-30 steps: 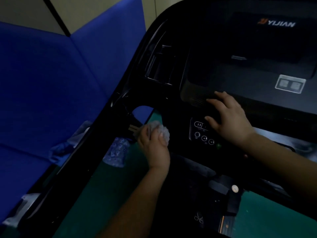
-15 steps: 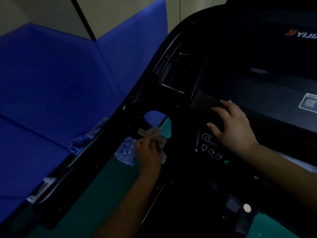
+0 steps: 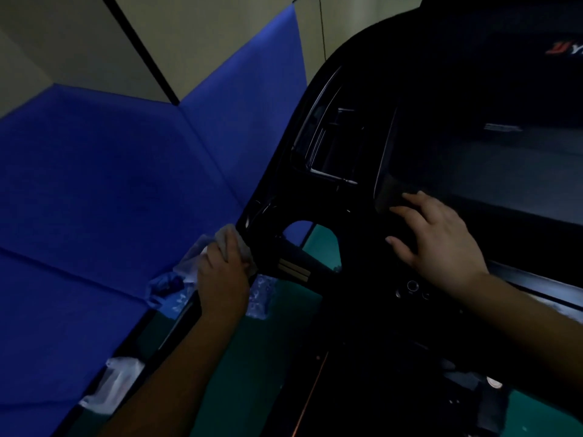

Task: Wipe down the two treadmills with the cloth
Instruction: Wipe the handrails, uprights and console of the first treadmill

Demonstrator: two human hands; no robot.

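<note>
The left hand [image 3: 220,275] grips a pale cloth [image 3: 228,242] against the outer edge of the black treadmill [image 3: 356,222] frame. The right hand [image 3: 441,244] lies flat, fingers spread, on the console. Blue mats [image 3: 110,184] line the wall beside it.

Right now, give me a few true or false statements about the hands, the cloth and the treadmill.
1. The left hand grips a crumpled pale cloth against the outer left edge of the glossy black treadmill console. True.
2. The right hand holds a spray bottle. False: it holds nothing and rests with straight fingers on the console.
3. Blue padded panels stand to the left of the treadmill. True.
4. The cloth is lying on the green floor. False: it is in the left hand, up at the console frame.
5. The right hand covers the red logo. False: the logo shows far above the hand.
</note>
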